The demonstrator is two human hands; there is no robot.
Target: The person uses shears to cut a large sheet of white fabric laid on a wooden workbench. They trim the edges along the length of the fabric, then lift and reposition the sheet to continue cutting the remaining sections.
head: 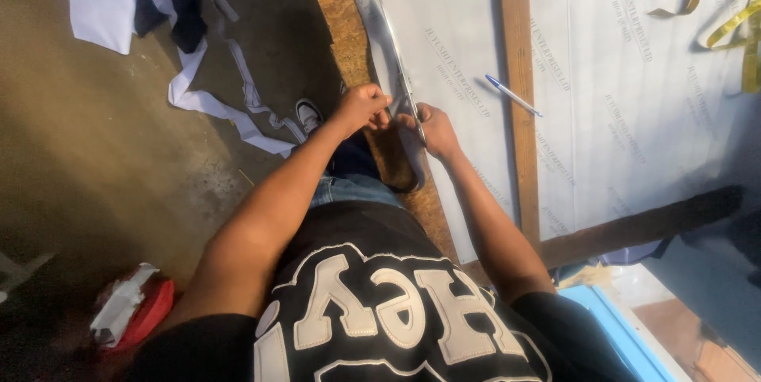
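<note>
Gripping scissors, blades pointing away, lengthwise

Your hands meet at the near-left edge of the worktop, left hand just left of right hand, both on the scissors, whose blades lie over the sheet spread across the worktop. A ruler runs across the sheet, right of your hands; a pen lies across it. A measuring tape sits at the far right. Scraps lie on the floor, left of the worktop.
</note>
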